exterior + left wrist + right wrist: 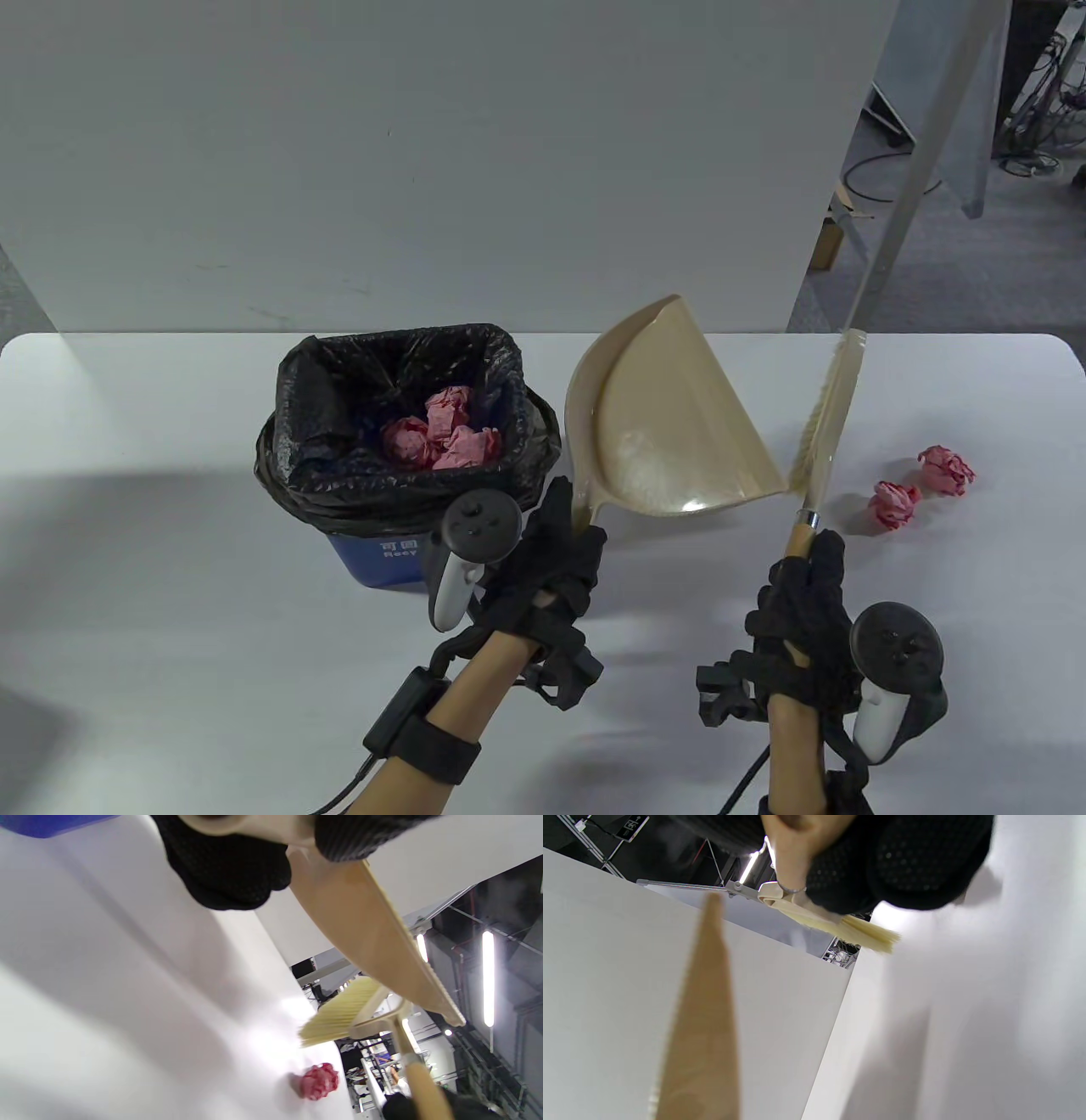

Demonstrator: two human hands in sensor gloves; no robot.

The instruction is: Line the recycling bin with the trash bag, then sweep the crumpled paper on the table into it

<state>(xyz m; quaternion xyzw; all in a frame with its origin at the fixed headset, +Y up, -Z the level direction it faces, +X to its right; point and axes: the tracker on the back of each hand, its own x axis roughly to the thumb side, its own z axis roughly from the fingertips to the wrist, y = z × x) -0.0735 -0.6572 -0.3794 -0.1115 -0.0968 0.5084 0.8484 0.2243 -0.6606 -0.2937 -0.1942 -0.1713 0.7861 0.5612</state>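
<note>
Meanwhile, a dustpan (679, 416) is gripped by the left hand (551, 569) beside the lined bin (407, 441); a brush (827, 424) is clasped by the right hand (802, 628). Two paper balls (920, 488) remain, apparently needing sweeping next.

The blue recycling bin (379, 560) stands on the worktop's left half, lined with a black trash bag (293, 441) folded over its rim. Pink crumpled paper (441, 437) lies inside; two more pink balls (920, 488) sit on the worktop, well to the right.
</note>
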